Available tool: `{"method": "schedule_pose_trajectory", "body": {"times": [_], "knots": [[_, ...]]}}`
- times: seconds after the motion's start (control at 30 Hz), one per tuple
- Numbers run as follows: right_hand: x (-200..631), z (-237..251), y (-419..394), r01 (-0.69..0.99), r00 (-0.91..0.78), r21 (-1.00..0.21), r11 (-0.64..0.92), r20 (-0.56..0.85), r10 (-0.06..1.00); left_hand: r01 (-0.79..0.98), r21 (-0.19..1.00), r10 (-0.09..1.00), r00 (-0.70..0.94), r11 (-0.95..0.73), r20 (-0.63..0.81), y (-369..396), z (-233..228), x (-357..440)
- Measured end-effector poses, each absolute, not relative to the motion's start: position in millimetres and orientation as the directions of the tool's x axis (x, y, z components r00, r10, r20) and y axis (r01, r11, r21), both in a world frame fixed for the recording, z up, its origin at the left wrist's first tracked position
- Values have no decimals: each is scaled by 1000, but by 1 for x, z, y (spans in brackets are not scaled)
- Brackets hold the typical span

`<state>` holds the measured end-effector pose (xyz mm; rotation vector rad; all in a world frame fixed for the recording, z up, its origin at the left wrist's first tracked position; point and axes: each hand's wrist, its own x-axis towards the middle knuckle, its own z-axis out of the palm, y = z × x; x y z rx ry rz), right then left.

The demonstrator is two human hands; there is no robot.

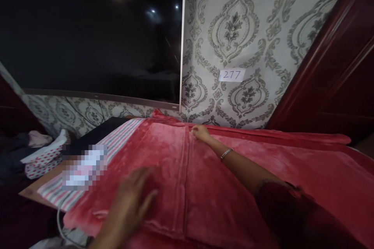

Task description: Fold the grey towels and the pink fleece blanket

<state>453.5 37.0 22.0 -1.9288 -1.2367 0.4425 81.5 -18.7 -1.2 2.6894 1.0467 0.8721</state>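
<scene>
While left hand [133, 196] lies flat, right hand [201, 132] outstretched

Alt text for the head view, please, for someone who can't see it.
Two bare hands press flat on a red blanket: the left hand near its front edge, the right hand, with a bangle on its wrist, at its far edge. Behind are a dark TV, patterned wallpaper and a label reading 277.

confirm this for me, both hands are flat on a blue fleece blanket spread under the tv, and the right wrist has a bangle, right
Not quite: the head view shows the fleece blanket is red, not blue. The left hand and right hand do rest on it under the tv, and the bangle is there.
</scene>
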Motion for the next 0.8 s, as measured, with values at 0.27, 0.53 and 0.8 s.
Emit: {"method": "schedule_pose_trajectory", "body": {"times": [0.27,0.53,0.8], "knots": [[423,-3,37,497,494,-831,-250,34,869,419,106,406,735,-902,543,-85,-78,137],[403,-5,40,639,479,-759,-126,264,837,408,105,394,732,-907,555,-67,-93,114],[411,-25,23,677,508,-707,-202,250,824,302,-119,175,781,-946,600,-62,-82,125]]}}
